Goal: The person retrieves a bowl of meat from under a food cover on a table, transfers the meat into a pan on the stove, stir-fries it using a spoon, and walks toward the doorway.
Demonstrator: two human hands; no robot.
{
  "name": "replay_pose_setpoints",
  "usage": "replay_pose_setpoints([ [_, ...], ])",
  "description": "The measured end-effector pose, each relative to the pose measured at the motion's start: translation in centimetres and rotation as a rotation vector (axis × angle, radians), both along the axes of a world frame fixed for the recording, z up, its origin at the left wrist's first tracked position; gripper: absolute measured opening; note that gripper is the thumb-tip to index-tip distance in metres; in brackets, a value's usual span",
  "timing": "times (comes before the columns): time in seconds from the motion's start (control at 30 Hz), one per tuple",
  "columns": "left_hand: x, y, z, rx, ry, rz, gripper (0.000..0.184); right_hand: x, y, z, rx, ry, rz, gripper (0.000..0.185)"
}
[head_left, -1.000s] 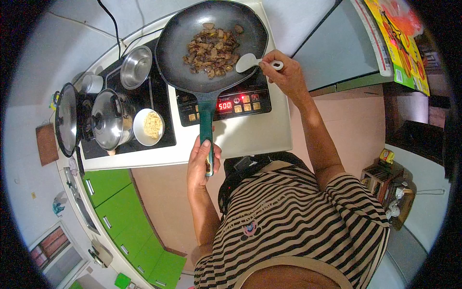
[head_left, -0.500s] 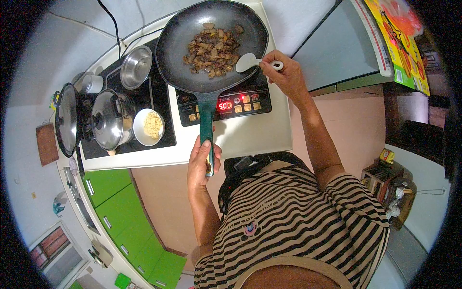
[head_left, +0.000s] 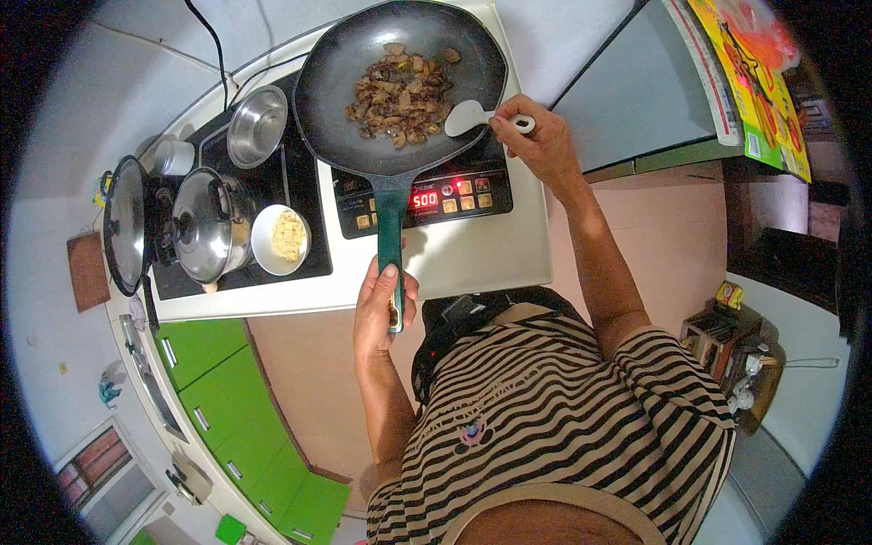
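Observation:
My left hand (head_left: 377,304) is wrapped round the green handle (head_left: 390,227) of a dark frying pan (head_left: 322,109). Browned chopped pieces of food (head_left: 400,95) lie in the middle of the pan. In my right hand (head_left: 542,145) is a white spoon (head_left: 467,119), pinched by its handle, with its bowl over the pan's right side, beside the food. Under the pan is a black induction cooker (head_left: 495,193), its red display showing 500.
Left of the pan stand a steel bowl (head_left: 257,127), a lidded steel pot (head_left: 202,227) and a white bowl (head_left: 264,255) with minced yellowish food. A glass lid (head_left: 125,225) leans at the far left. Green cabinets (head_left: 236,400) are below the counter (head_left: 463,259).

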State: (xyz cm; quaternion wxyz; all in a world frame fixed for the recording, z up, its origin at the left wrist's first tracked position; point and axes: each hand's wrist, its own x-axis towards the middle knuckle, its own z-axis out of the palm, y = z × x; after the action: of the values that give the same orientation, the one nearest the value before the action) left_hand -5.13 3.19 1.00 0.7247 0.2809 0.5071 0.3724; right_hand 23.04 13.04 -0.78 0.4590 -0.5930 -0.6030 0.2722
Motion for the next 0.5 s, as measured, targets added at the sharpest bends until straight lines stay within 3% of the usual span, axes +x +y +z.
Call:
replay_pose_setpoints([
  [0.37, -0.2, 0.0, -0.2, -0.004, -0.02, -0.011, 0.044, 0.4, 0.1, 1.1, -0.07, -0.026, 0.015, 0.014],
  [0.5, -0.2, 0.0, -0.2, -0.007, -0.032, -0.019, 0.045, 1.9, 0.9, 2.6, -0.023, -0.255, 0.101, 0.015],
])
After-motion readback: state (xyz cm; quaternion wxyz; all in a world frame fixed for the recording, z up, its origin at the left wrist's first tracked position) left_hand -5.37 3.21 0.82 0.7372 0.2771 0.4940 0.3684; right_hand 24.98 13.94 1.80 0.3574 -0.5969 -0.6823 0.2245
